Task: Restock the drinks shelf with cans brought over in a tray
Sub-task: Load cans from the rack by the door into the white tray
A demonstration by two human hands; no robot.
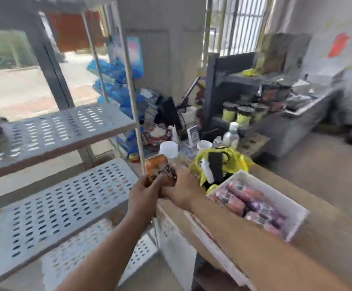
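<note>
You hold an orange can [159, 171] in both hands, up in the air between the shelf [61, 198] and the table [318, 238]. Your left hand [147, 192] wraps it from below and your right hand [183, 192] wraps it from the side, so both hands are closed around the can. It looks like you are passing it from one hand to the other, because the tray [284, 198] is on your right and the shelf is on your left. The picture is blurry, so I cannot tell which hand grips harder. The white tray sits on the brown table and more cans [246, 200] lie in it on their sides, pink and purple ones. The grey shelf boards have lots of little holes. The board nearest the can is bare, so it looks like a good spot. A yellow bag [233, 158] sits just behind the tray. Further back are a bottle [230, 135], blue bags [116, 80] and a barred window.
</note>
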